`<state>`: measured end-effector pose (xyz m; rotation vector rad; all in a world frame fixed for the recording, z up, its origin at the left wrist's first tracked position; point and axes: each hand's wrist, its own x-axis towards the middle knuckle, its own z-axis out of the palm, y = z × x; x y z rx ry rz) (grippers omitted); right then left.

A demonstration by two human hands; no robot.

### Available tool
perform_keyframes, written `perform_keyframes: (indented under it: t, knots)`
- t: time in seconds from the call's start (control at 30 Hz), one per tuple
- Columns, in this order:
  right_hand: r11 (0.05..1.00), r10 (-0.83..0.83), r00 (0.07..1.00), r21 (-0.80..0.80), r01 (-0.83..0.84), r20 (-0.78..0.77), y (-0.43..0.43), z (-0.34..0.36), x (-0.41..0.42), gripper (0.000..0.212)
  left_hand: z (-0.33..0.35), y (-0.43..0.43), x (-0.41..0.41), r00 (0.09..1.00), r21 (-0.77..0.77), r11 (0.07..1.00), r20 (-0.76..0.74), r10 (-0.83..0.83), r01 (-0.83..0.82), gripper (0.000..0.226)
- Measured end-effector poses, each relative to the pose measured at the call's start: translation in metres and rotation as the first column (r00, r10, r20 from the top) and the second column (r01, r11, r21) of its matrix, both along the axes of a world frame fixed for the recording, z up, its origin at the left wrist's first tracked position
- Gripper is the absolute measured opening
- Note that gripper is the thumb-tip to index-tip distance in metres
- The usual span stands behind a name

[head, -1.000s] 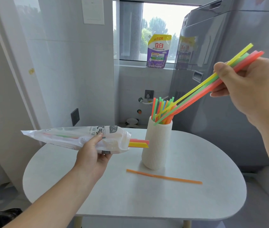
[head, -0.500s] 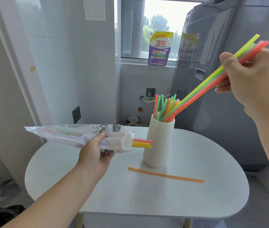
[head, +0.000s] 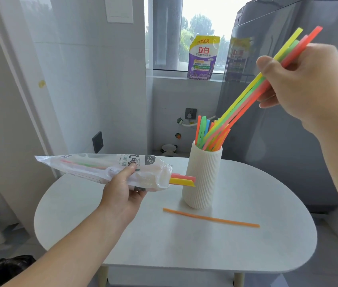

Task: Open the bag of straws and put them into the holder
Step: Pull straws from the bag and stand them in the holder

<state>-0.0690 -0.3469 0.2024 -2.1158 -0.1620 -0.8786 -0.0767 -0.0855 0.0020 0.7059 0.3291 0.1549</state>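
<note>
Right hand (head: 300,85), upper right: thumb & fingers pinch a bunch of straws (head: 244,106) (yellow, green, pink-red) near the top ends. The bunch slants down-left, and its lower tips sit inside the mouth of the ribbed white holder (head: 203,179), among straws already standing there.

Left hand (head: 120,193) grips the plastic bag (head: 101,168) from below, level above the table (head: 184,255), just left of the holder. Two straw ends (head: 182,180) poke from its open end, w/ more visible inside. One orange straw (head: 211,218) lies loose on the table in front of the holder.

Step, as I judge it: feeding this bunch in. Next: release so it drops, then draw more from the bag & pick up the stray.
</note>
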Motion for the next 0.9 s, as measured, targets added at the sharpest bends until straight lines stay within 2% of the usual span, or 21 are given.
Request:
perform_keyframes:
  t: [0.2,0.47,0.8,0.9]
  knots:
    - [0.999,0.028,0.997,-0.026,-0.03,-0.067,0.003,0.002,0.0,0.028,0.0,0.001,0.0,1.0,-0.015,1.0,-0.003,0.006,-0.006,0.049]
    - [0.997,0.007,1.0,-0.07,-0.01,-0.03,0.002,0.008,0.001,0.03,0.001,0.0,-0.001,1.0,-0.017,1.0,-0.013,0.007,-0.007,0.049]
    - [0.99,0.066,0.988,-0.117,-0.083,-0.137,0.016,-0.018,0.02,0.018,0.001,0.001,-0.001,1.0,-0.016,1.0,-0.014,0.005,-0.005,0.045]
    - [0.984,0.042,0.984,-0.162,-0.07,-0.171,0.02,-0.026,0.026,0.026,0.0,0.001,0.0,1.0,-0.015,1.0,-0.013,0.003,-0.003,0.046]
